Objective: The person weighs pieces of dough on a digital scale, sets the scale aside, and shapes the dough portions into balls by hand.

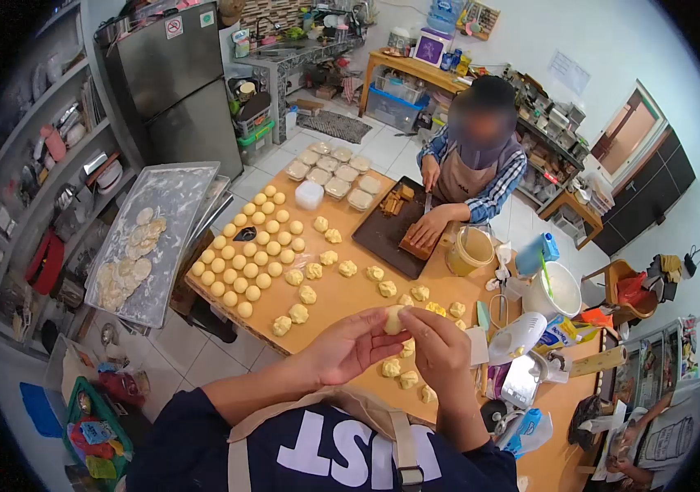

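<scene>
A small piece of pale yellow dough (395, 321) is held up in front of my chest, over the table's near side. My left hand (350, 348) pinches it from one side with thumb and fingertips, palm partly turned up. From the other side my right hand (440, 354) grips it between thumb and forefinger. Rough dough lumps (347, 268) lie scattered on the wooden table (342, 299) just beyond my hands, and several more sit beneath them. Smooth round dough balls (241, 284) stand in rows at the table's left end.
Across the table a co-worker (481, 156) cuts a brown loaf (421, 239) on a dark tray (387, 225). Lidded containers (338, 187) stand at the far edge. A mixer (528, 332), tub (470, 250) and white bucket (552, 289) crowd the right. A floury tray (153, 238) stands left.
</scene>
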Demonstrator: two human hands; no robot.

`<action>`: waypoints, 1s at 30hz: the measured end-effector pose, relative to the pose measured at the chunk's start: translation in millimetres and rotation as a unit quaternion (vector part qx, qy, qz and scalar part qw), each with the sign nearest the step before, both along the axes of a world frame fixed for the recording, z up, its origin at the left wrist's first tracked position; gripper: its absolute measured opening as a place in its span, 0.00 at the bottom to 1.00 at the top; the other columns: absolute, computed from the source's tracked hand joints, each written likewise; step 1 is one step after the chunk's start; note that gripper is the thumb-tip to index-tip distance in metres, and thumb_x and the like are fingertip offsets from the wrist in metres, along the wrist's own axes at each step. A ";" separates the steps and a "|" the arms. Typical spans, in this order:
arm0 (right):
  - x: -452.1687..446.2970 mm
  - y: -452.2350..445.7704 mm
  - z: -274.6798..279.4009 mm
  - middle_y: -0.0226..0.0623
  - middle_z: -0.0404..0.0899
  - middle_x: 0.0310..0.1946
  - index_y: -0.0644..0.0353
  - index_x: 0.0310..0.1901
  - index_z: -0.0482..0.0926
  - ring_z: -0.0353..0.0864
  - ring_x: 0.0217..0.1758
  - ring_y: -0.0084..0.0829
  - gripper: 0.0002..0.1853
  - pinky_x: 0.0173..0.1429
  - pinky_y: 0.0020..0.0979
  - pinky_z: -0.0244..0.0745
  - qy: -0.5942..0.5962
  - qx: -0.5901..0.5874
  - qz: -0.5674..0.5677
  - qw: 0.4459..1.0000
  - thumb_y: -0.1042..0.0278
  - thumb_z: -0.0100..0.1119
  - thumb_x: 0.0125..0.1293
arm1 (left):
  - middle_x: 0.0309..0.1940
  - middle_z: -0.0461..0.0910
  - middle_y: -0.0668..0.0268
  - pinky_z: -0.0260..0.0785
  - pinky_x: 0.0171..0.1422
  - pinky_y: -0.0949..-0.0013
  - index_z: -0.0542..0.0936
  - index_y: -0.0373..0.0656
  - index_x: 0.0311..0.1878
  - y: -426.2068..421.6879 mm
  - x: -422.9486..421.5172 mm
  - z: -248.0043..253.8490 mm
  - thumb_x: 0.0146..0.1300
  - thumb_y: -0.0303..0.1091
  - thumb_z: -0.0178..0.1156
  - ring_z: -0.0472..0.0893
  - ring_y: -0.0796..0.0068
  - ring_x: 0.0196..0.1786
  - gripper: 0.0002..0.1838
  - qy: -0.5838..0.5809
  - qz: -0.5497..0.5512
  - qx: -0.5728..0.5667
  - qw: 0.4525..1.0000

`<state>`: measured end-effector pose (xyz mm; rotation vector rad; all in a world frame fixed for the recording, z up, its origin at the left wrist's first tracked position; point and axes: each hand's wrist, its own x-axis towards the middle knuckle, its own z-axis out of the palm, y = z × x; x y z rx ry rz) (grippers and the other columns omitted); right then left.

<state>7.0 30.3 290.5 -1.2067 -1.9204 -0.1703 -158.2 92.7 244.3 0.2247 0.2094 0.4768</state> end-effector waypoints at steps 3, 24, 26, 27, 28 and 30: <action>-2.2 2.2 -5.2 0.41 0.83 0.37 0.62 0.39 0.83 0.84 0.40 0.38 0.11 0.40 0.31 0.81 -0.005 0.025 -0.014 1.000 0.78 0.61 0.51 | 0.58 0.71 0.61 0.73 0.63 0.67 0.69 0.40 0.59 -5.1 2.6 9.0 0.69 0.29 0.55 0.74 0.72 0.60 0.17 0.050 0.082 0.070 0.993; -11.8 -11.2 8.2 0.30 0.83 0.31 0.54 0.35 0.84 0.70 0.30 0.30 0.11 0.38 0.30 0.61 -0.009 0.096 -0.076 0.993 0.74 0.70 0.48 | 0.68 0.64 0.61 0.61 0.73 0.56 0.69 0.44 0.63 -17.0 5.0 18.1 0.65 0.26 0.59 0.66 0.61 0.69 0.23 -0.012 0.179 0.245 0.953; -9.0 -12.1 4.5 0.27 0.83 0.30 0.53 0.36 0.85 0.70 0.29 0.29 0.12 0.37 0.30 0.60 0.026 0.101 -0.070 0.992 0.73 0.71 0.47 | 0.69 0.64 0.61 0.61 0.73 0.56 0.68 0.44 0.64 -17.4 5.3 17.3 0.65 0.27 0.58 0.64 0.60 0.71 0.24 -0.042 0.174 0.256 0.950; -8.8 -12.9 2.6 0.25 0.83 0.30 0.51 0.36 0.85 0.70 0.28 0.27 0.13 0.37 0.30 0.59 0.071 0.102 -0.068 0.990 0.72 0.71 0.46 | 0.69 0.63 0.61 0.61 0.73 0.56 0.68 0.44 0.64 -17.2 4.7 16.9 0.65 0.27 0.58 0.63 0.60 0.71 0.24 -0.056 0.172 0.262 0.948; -9.0 -13.3 1.3 0.23 0.83 0.30 0.50 0.37 0.85 0.70 0.27 0.26 0.13 0.36 0.30 0.58 0.117 0.103 -0.066 0.986 0.72 0.71 0.46 | 0.69 0.63 0.61 0.60 0.73 0.56 0.68 0.43 0.65 -16.2 4.0 15.6 0.65 0.26 0.58 0.63 0.60 0.71 0.24 -0.067 0.164 0.264 0.948; -12.3 -10.8 13.0 0.23 0.83 0.30 0.50 0.36 0.85 0.69 0.27 0.26 0.14 0.36 0.29 0.58 0.113 0.068 -0.056 0.990 0.74 0.71 0.43 | 0.70 0.63 0.61 0.60 0.73 0.56 0.68 0.43 0.65 -14.3 3.4 12.5 0.65 0.26 0.58 0.62 0.60 0.72 0.24 -0.090 0.150 0.268 0.948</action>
